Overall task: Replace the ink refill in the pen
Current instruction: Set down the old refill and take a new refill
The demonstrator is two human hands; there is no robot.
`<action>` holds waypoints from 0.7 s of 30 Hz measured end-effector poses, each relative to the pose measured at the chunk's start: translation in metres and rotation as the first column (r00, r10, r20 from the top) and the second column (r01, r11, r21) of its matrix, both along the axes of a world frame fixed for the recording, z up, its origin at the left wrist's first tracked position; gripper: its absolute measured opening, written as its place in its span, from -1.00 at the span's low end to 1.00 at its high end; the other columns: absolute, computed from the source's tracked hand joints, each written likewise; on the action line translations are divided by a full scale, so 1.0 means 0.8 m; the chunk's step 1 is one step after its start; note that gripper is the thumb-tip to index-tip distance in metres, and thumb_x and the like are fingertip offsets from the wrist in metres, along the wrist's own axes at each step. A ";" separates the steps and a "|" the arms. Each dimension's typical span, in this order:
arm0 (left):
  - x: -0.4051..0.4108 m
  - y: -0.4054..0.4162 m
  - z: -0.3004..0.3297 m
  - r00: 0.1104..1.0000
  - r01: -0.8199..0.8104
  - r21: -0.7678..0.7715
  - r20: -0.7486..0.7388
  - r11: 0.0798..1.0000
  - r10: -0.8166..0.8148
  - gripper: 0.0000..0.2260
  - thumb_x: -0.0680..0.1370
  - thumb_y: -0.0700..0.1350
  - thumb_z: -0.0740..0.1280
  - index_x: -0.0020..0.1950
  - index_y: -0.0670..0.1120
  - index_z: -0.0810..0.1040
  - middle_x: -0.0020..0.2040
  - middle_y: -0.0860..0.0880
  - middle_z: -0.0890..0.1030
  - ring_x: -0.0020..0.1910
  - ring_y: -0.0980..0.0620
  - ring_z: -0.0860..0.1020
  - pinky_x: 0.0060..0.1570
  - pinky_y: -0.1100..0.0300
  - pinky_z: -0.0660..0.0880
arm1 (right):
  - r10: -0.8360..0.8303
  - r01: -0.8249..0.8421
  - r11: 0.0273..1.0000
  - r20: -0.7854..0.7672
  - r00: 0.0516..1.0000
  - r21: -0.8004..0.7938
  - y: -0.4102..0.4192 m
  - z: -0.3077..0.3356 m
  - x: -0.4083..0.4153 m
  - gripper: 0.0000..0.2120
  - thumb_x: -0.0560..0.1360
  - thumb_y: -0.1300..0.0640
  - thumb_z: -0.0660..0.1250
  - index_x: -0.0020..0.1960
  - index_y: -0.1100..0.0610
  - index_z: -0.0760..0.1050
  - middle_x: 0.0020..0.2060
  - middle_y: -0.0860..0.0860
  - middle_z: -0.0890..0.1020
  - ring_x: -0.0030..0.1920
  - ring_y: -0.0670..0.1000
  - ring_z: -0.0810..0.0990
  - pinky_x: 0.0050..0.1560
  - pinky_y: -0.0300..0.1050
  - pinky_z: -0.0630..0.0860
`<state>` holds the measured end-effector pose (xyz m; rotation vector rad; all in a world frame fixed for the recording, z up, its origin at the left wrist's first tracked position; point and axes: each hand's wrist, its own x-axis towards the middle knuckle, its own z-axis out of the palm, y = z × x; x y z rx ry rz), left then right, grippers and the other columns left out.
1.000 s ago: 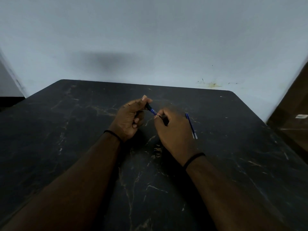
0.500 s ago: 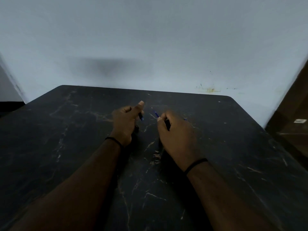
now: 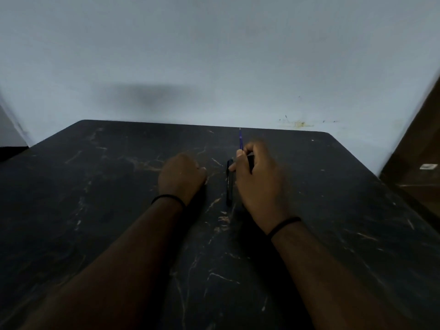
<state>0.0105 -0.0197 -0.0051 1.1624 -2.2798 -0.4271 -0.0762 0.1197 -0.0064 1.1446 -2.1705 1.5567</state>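
My right hand (image 3: 258, 179) pinches a thin blue ink refill (image 3: 241, 140) that points up and away, its tip near the table's far edge. A dark piece (image 3: 250, 162) shows between the same hand's fingers; I cannot tell what it is. A black pen barrel (image 3: 229, 184) lies lengthwise on the table, just left of my right hand and touching its thumb side. My left hand (image 3: 182, 177) rests on the table as a closed fist, a short gap left of the barrel. Nothing shows inside it.
The dark marble-patterned table (image 3: 119, 210) runs to a pale wall (image 3: 214, 67) at the back. A brown wooden surface (image 3: 419, 172) stands past the table's right edge. A black band circles each wrist.
My hands have pulled apart from the pen they held together. The black barrel now lies on the table, the refill stands up in my right hand, and my left hand has closed into a fist.
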 end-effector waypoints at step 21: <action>-0.022 0.062 0.007 0.676 0.542 -0.284 -0.411 0.791 -0.611 -0.94 0.49 -0.19 0.43 -0.09 -0.13 0.70 -0.35 0.30 0.61 -0.41 0.36 0.52 -0.38 0.47 0.38 | 0.053 -0.042 0.950 0.028 0.998 -0.310 0.009 0.023 0.001 -0.93 0.65 0.03 0.19 0.00 -0.07 0.32 -0.04 -0.07 0.71 -0.06 -0.17 0.66 -0.10 -0.01 0.60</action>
